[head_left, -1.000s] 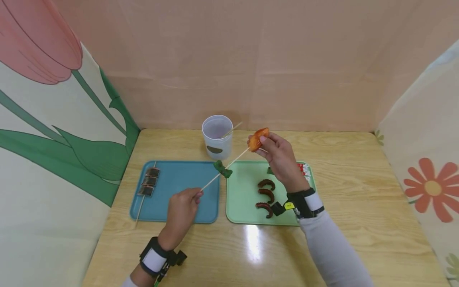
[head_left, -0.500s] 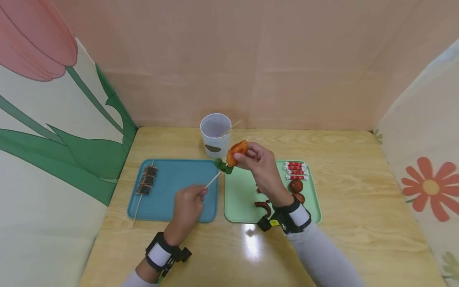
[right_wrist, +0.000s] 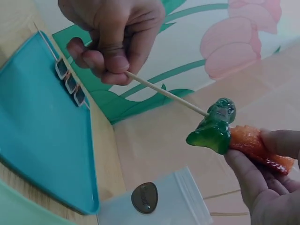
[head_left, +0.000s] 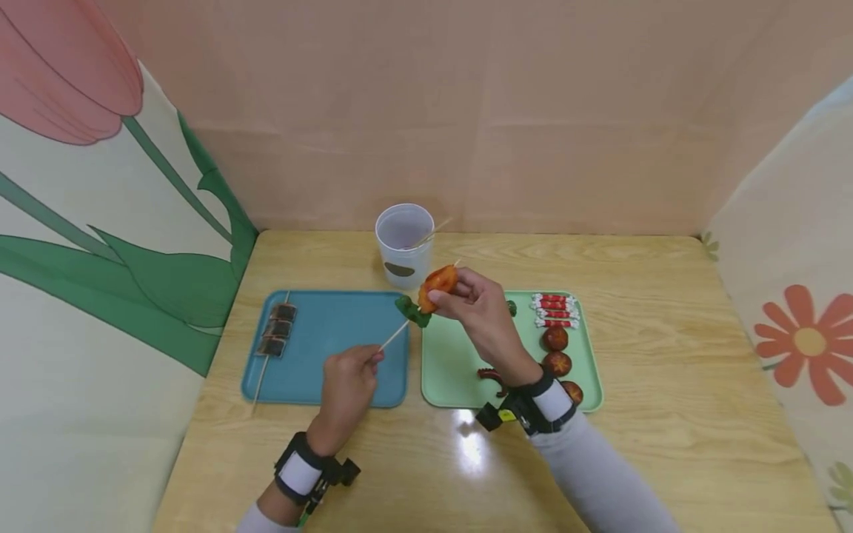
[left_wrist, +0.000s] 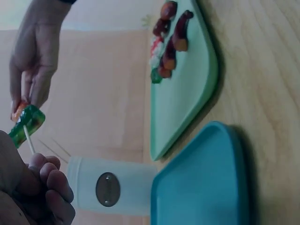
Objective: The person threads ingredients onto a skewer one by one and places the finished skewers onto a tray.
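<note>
In the head view my left hand (head_left: 349, 381) pinches the lower end of a thin wooden skewer (head_left: 395, 334), which slants up to the right over the two trays. A glossy green food piece (right_wrist: 213, 129), folded like a pepper slice, is threaded on it. Right behind the green one sits an orange-red food piece (head_left: 440, 283), with the skewer's tip poking out beyond it. My right hand (head_left: 489, 318) holds this orange piece between thumb and fingers. In the right wrist view the two pieces are pressed together, and bare skewer (right_wrist: 164, 91) runs from the green piece to my left fingers.
A blue tray (head_left: 353, 318) at left bears a skewer with dark square pieces (head_left: 275, 330). The green tray (head_left: 446, 363) holds curved brown pieces (head_left: 489, 375), round mushroom-like caps (head_left: 556, 363) and red-white sticks (head_left: 556, 305). Behind them stands a white cup (head_left: 406, 252) with skewers.
My right hand has moved left and down, sliding the orange piece from the skewer's tip until it meets the green one. Over the last half second both hands have stayed nearly still.
</note>
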Demonstrator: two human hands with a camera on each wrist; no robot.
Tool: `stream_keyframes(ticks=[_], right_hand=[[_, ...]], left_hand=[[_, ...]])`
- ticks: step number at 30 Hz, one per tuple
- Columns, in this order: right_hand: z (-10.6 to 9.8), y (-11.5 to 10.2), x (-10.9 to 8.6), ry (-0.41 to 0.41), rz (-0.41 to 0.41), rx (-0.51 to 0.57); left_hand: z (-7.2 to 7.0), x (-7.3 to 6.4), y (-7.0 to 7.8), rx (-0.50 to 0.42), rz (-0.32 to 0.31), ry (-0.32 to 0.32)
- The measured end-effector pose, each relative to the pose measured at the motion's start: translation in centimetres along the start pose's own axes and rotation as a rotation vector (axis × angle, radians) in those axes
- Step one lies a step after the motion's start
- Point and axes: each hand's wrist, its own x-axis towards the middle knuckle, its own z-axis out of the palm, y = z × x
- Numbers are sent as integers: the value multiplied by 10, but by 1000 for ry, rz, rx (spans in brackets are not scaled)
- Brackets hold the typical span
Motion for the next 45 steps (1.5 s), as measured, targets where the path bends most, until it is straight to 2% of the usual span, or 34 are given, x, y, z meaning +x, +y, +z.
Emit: stream_keyframes(ticks=[3,6,9,13,15,18,21,24,27,30,32,34,37,41,45], right_hand=[[-6,-3,1,-11,14,-65],[-26,-3,7,-39,51,-236],[-61,9,18,-57,65,-538],[-113,43,30,-15,48,-975],[-131,60,32,-11,44,-1093],[-142,82,37,-63,4,-1136],[-143,98,39,-86,-61,-1144],[-142,109,40,-53,-119,-1188],[-141,114,40,-8,-139,-1226],[-140,116,41,1,-137,-1215],[-140,114,40,1,-129,-1151],[-137,107,40,-6,-102,-1043],[-123,80,37,-23,-53,-798],[-97,27,28,-68,-2,-499],[-81,-7,22,-102,19,-375]], left_hand=[[3,0,1,-14,-9,-14],[1,2,1,-32,-33,-32],[-5,1,-2,-25,-73,-45],[-11,-6,-10,14,-107,-48],[-13,-9,-12,22,-115,-51],[-15,-13,-15,30,-130,-42],[-15,-16,-17,35,-142,-30],[-16,-18,-18,42,-146,-23],[-16,-19,-18,44,-148,-21],[-16,-20,-19,35,-148,-20],[-16,-20,-18,34,-137,-20],[-16,-20,-18,35,-118,-15],[-16,-20,-16,41,-82,-3],[-15,-18,-13,35,-39,13],[-15,-15,-9,34,-5,28]])
